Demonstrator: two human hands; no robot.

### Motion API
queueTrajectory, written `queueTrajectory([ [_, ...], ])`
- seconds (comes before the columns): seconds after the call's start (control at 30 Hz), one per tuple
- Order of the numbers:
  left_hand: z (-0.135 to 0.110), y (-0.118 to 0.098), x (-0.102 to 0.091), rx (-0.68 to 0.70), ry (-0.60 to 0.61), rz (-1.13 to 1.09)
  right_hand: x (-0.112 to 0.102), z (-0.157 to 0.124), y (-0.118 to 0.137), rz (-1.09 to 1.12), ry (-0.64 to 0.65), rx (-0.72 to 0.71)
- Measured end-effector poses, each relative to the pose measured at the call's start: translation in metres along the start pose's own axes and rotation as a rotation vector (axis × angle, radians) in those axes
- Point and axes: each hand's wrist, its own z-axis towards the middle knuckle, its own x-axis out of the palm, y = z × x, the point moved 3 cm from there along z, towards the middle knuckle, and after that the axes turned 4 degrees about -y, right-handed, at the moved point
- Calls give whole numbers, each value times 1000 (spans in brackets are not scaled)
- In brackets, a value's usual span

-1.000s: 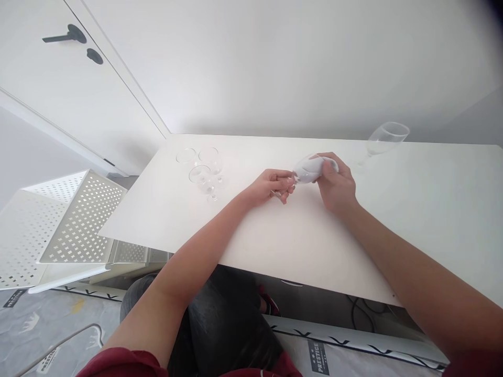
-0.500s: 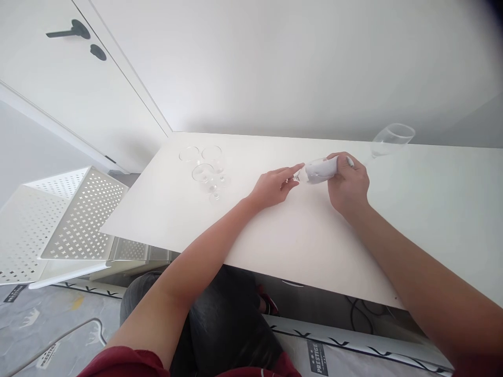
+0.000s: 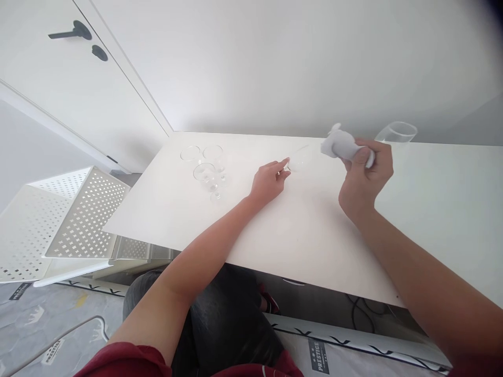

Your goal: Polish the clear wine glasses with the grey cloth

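My left hand [image 3: 271,179] is closed around the stem end of a clear wine glass [image 3: 299,159] that tilts to the right above the white table; its outline is faint. In my right hand [image 3: 365,175] is a crumpled white cloth [image 3: 341,144], raised to the right of that glass and apart from it. I cannot tell for sure whether it is fabric or paper. Behind my right hand another wine glass [image 3: 396,133] shows its bowl and rim, with its lower part hidden by the hand.
Three clear stemmed glasses [image 3: 204,173] stand close together on the left of the white table [image 3: 314,230]. A white perforated metal piece [image 3: 84,214] is beyond the table's left edge. A wall rises behind the table, with a door handle [image 3: 74,30] at the upper left.
The white cloth has come off the wine glass's bowl, moving up and to the right with my right hand. My left hand has shifted slightly left with the glass, whose bowl now shows bare.
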Motion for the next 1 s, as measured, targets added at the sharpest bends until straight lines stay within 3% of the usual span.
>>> queueTrajectory([
  [0.13,0,-1,0,-9,-32,-9,11,-6,7,-268,352,-292],
  [0.2,-3,-5,-1,-24,-34,-14,15,-9,4,-340,429,-366],
  [0.43,-19,-28,5,-114,258,-340,13,-10,4,-414,301,-578],
  [0.53,-19,-31,5,-147,284,-410,18,-18,2,-412,408,-673],
  [0.63,-17,-30,4,-193,290,-510,24,-24,-2,-499,513,-655],
  [0.8,-18,-30,7,-276,372,-625,22,-19,0,-500,365,-559],
  [0.93,-17,-30,9,-331,386,-687,27,-25,-1,-500,554,-573],
  [1.0,-16,-30,8,-354,365,-722,28,-25,-2,-491,570,-594],
])
